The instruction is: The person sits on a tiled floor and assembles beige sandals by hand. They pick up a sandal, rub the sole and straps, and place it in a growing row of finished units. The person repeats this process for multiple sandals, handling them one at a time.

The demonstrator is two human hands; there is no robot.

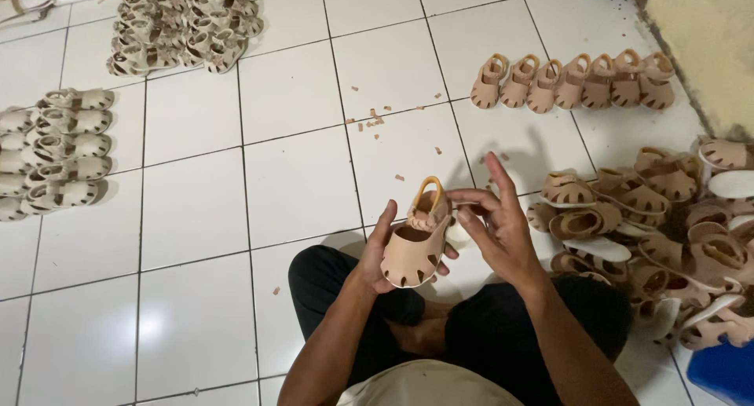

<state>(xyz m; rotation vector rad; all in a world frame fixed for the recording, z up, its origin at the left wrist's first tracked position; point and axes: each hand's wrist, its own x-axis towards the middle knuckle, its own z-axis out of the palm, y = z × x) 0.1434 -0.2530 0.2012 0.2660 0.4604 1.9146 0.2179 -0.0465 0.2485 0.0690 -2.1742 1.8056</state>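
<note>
Head view, looking down at a person seated cross-legged on a white tiled floor [196, 210]. The left hand [377, 257] is closed around a small beige child's sandal [415, 245], thumb on the near side and fingers wrapped behind the toe cap, so the sandal sits inside this grip and is lifted clear of the floor, above the knees. The sandal's long axis runs from the cut-out toe, low and toward the body, up and away to the heel, where a yellow-lined heel loop [428, 192] stands topmost. The right hand [499, 225] lies just to the right of the held sandal, with thumb and forefinger drawn into a narrow pinch at the strap area near the heel; whether they grip the strap itself or only touch it cannot be told. Its remaining fingers are spread and raised. The left hand carries the sandal; the right hand meets it from the side at its upper end.

To the right of the grip, near the right forearm, lies a loose heap of sandals and soles [667, 233]. Farther beyond it stands a row of finished beige sandals [572, 82]. Well apart to the left are rows of paler sandals [59, 151], and another pile [184, 25] lies far ahead-left. Small tan offcuts [375, 117] dot the tiles beyond the hands.
</note>
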